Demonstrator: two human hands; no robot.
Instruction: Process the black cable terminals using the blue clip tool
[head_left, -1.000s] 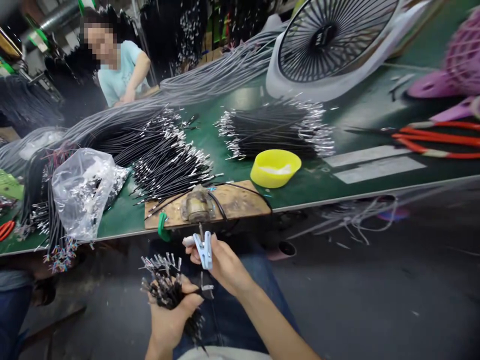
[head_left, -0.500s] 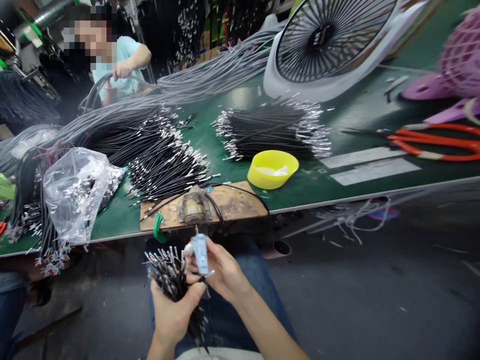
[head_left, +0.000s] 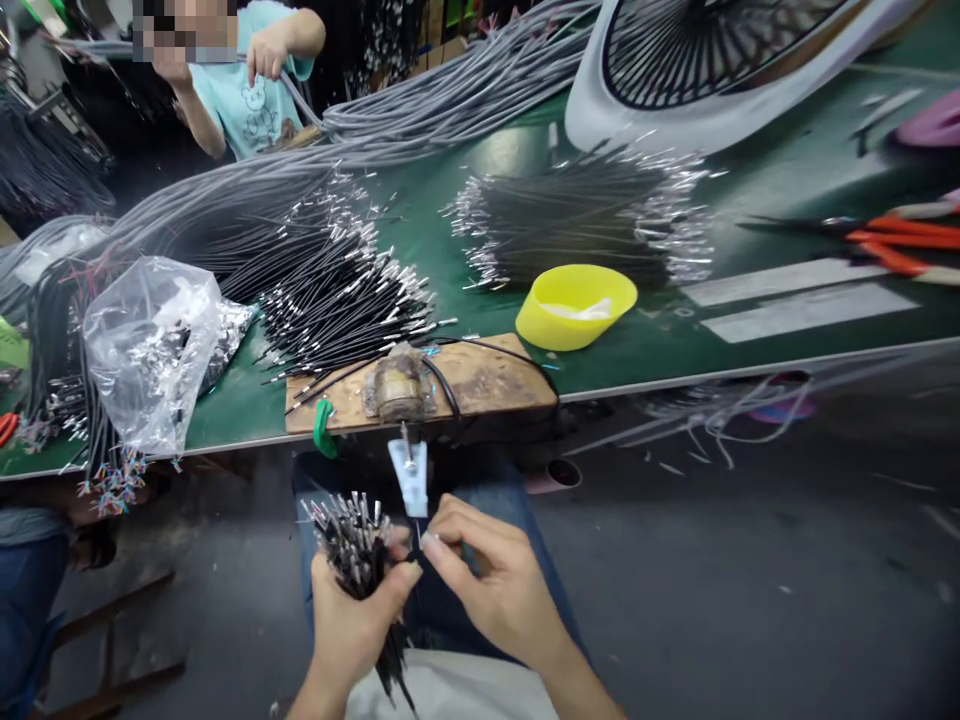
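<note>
My left hand (head_left: 356, 625) is wrapped round a bundle of short black cables (head_left: 352, 545) with bare silvery tips, above my lap. Its thumb also pins one separate cable toward the right. With thumb and forefinger, my right hand (head_left: 491, 580) pinches that cable's thin pale wire end (head_left: 418, 532). Just above these fingers, a light blue clip (head_left: 410, 478) sits on a thin shaft from a small taped motor (head_left: 400, 385). The motor rests on a wooden board (head_left: 487, 385) at the table's edge.
Piles of black cables (head_left: 341, 310) lie on the green table (head_left: 480, 340), beside a clear plastic bag (head_left: 146, 350) of small metal parts. A yellow bowl (head_left: 576, 308), orange-handled scissors (head_left: 892, 240) and a white fan (head_left: 600, 90) stand rightward. A co-worker (head_left: 255, 85) handles grey cables (head_left: 465, 100) across the table.
My right hand has come off the light blue clip and moved down to the wire end. My left hand keeps the bundle. The view has tilted slightly, and the co-worker's arms have shifted.
</note>
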